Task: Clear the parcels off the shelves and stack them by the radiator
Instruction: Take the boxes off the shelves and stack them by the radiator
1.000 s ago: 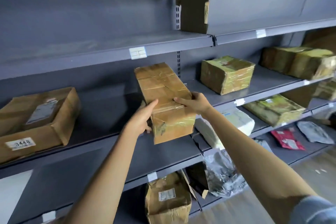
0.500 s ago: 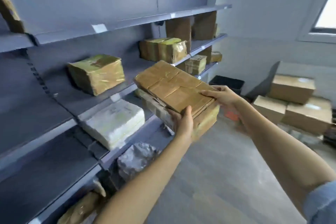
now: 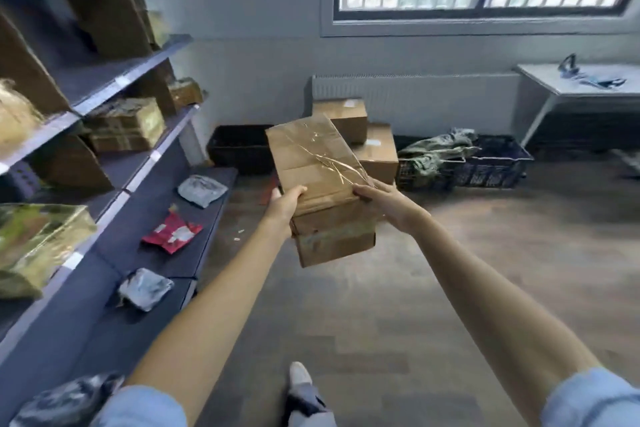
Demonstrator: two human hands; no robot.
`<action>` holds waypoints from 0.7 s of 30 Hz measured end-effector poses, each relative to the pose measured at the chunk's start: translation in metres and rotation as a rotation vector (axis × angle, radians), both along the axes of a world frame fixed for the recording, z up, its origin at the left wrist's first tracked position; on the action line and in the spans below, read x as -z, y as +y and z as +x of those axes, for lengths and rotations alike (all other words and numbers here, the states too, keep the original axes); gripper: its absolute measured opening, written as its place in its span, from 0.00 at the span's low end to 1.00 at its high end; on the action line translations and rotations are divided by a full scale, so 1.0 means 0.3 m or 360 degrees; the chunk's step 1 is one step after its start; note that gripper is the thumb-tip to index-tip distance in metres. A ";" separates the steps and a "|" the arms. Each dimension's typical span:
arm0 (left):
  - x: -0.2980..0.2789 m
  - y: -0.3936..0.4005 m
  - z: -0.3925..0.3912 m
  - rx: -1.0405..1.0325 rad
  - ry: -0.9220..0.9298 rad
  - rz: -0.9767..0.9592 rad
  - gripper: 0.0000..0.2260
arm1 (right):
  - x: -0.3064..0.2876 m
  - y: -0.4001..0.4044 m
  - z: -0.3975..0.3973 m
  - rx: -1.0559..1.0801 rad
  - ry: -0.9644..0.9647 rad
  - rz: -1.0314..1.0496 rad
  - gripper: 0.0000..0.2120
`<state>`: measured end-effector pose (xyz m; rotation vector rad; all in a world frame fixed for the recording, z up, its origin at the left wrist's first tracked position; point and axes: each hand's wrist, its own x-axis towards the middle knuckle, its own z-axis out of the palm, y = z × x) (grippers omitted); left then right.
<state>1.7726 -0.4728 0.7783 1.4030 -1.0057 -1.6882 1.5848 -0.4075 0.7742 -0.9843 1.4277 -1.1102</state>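
I carry a taped brown cardboard parcel [image 3: 318, 180] in front of me, above the floor. My left hand [image 3: 285, 204] grips its left edge, thumb on top. My right hand [image 3: 384, 203] grips its right edge the same way. Ahead, behind the parcel, a stack of brown boxes [image 3: 375, 149] sits on the floor against the white radiator [image 3: 415, 94] under the window. The grey shelves [image 3: 138, 180] run along my left with several parcels on them: a tape-wrapped box [image 3: 128, 123], a red packet [image 3: 171, 234] and grey bags [image 3: 202, 189].
A black crate [image 3: 239, 146] stands at the shelf end. A dark crate [image 3: 491, 163] with green fabric draped over it sits right of the box stack. A white table [image 3: 581, 87] stands at far right. My shoe [image 3: 299, 374] shows on the wooden floor below.
I lifted the parcel off the middle shelf and turned right. The view swung from the shelves to the radiator and window, with both hands still gripping the parcel.
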 end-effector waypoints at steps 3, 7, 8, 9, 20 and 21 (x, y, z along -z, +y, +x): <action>0.043 -0.225 -0.099 0.0164 -0.0079 -0.0001 0.17 | 0.064 -0.170 -0.091 0.0059 -0.0018 0.0063 0.07; 0.086 -0.549 -0.234 0.0371 -0.0105 0.0103 0.15 | 0.100 -0.464 -0.242 0.0096 0.0146 0.0200 0.04; 0.088 -0.633 -0.276 0.0424 -0.0132 0.0152 0.14 | 0.098 -0.543 -0.293 0.0108 0.0194 0.0255 0.08; 0.090 -0.717 -0.323 0.0473 -0.0172 0.0196 0.13 | 0.092 -0.622 -0.346 0.0115 0.0228 0.0318 0.14; 0.221 -1.333 -1.015 0.0913 -0.0382 0.0383 0.15 | 0.236 -1.144 -1.003 0.0443 0.0125 0.0703 0.28; 0.238 -1.379 -1.087 0.0942 -0.0397 0.0400 0.14 | 0.258 -1.180 -1.068 0.0462 0.0101 0.0729 0.27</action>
